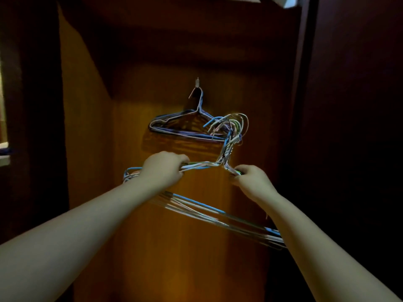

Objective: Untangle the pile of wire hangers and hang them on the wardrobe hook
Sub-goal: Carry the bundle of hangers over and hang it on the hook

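A small metal wardrobe hook (pixel 197 82) sticks out of the brown wooden wardrobe door (pixel 165 247). A few wire hangers (pixel 174 129) hang from it, flat against the door. I hold a bundle of several wire hangers (pixel 209 212), white, blue and green, in front of the door below the hook. My left hand (pixel 162 168) grips the bundle's left shoulder wires. My right hand (pixel 250 179) grips the right shoulder wires just below the necks. The bundle's hook ends (pixel 234 123) curl up to the right of the hung hangers, below hook level.
The wardrobe door fills the middle of the view, lit warm in its lower half and dark above. Dark panels flank it on both sides. A pale strip (pixel 3 127) shows at the far left edge.
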Demonstrator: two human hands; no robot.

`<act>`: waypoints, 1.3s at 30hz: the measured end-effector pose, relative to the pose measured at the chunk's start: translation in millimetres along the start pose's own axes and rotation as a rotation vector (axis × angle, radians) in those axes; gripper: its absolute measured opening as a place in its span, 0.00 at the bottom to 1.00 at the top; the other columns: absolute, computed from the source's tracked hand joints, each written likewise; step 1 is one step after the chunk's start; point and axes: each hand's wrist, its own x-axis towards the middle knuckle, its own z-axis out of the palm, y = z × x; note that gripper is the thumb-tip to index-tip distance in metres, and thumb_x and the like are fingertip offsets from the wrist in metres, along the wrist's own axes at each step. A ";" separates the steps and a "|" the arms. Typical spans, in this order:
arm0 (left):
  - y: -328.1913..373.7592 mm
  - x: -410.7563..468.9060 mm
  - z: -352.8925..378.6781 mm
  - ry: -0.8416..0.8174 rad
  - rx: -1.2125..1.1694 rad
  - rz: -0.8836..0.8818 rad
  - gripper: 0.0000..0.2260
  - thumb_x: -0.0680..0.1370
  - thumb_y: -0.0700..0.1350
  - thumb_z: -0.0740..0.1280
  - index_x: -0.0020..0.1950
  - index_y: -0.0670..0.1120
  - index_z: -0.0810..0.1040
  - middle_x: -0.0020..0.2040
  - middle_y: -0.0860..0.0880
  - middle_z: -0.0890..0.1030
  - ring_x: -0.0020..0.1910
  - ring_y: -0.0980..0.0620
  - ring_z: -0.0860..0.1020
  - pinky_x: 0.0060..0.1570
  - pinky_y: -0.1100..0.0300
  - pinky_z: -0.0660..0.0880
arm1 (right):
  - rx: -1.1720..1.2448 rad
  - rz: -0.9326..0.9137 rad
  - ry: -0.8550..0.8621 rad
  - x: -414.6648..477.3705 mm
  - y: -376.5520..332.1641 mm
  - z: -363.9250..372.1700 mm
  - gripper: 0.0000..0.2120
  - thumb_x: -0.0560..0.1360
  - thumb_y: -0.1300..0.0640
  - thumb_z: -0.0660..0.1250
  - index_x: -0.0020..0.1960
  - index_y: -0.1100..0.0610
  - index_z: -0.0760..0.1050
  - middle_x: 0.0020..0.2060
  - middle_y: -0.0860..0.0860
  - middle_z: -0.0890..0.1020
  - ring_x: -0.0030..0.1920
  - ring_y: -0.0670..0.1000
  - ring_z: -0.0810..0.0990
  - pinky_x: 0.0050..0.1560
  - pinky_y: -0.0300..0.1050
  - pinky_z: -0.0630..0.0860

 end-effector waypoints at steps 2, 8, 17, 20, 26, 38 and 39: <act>-6.0 29.4 10.8 0.020 -0.013 -0.014 0.16 0.76 0.47 0.64 0.63 0.55 0.73 0.57 0.49 0.80 0.57 0.46 0.76 0.49 0.53 0.74 | 0.009 -0.007 0.003 29.0 -0.8 1.5 0.06 0.74 0.58 0.64 0.40 0.50 0.76 0.29 0.48 0.74 0.29 0.47 0.70 0.30 0.41 0.63; -48.6 128.5 37.5 0.183 0.074 -0.062 0.15 0.74 0.45 0.65 0.60 0.54 0.77 0.55 0.47 0.81 0.56 0.44 0.77 0.48 0.54 0.74 | 0.108 -0.033 0.050 148.6 -5.1 29.4 0.09 0.72 0.59 0.68 0.33 0.55 0.75 0.18 0.46 0.71 0.27 0.49 0.69 0.32 0.43 0.64; -80.3 290.9 74.3 0.390 0.059 -0.091 0.10 0.75 0.49 0.64 0.55 0.49 0.77 0.51 0.47 0.80 0.52 0.44 0.77 0.45 0.54 0.72 | -0.004 -0.105 0.126 328.9 -15.0 4.1 0.06 0.74 0.57 0.67 0.39 0.56 0.77 0.27 0.51 0.72 0.29 0.49 0.69 0.32 0.41 0.63; -77.5 318.1 75.8 0.400 0.093 -0.123 0.13 0.76 0.51 0.64 0.54 0.44 0.77 0.49 0.45 0.80 0.51 0.43 0.78 0.42 0.55 0.71 | 0.001 -0.128 0.151 357.0 -12.7 -4.8 0.09 0.73 0.59 0.68 0.35 0.58 0.76 0.27 0.52 0.72 0.29 0.50 0.70 0.32 0.42 0.64; -107.7 329.3 89.6 0.485 0.030 -0.117 0.07 0.76 0.49 0.64 0.53 0.51 0.74 0.47 0.46 0.80 0.49 0.42 0.78 0.40 0.54 0.71 | -0.128 -0.236 0.105 386.1 -37.1 2.1 0.10 0.75 0.56 0.65 0.50 0.61 0.79 0.34 0.54 0.76 0.34 0.50 0.72 0.36 0.43 0.67; -119.2 321.1 94.9 0.491 0.108 -0.125 0.08 0.78 0.47 0.61 0.54 0.52 0.77 0.46 0.49 0.80 0.48 0.46 0.76 0.36 0.58 0.64 | -0.483 -0.428 0.175 394.3 -45.1 14.3 0.09 0.78 0.53 0.59 0.49 0.57 0.74 0.42 0.53 0.77 0.43 0.54 0.75 0.40 0.47 0.71; -117.0 322.8 94.1 0.499 0.102 -0.126 0.08 0.78 0.47 0.61 0.54 0.52 0.77 0.46 0.49 0.79 0.48 0.46 0.76 0.36 0.58 0.64 | -0.484 -0.442 0.203 395.2 -45.7 10.1 0.07 0.78 0.53 0.60 0.50 0.56 0.73 0.42 0.52 0.76 0.44 0.54 0.75 0.41 0.47 0.70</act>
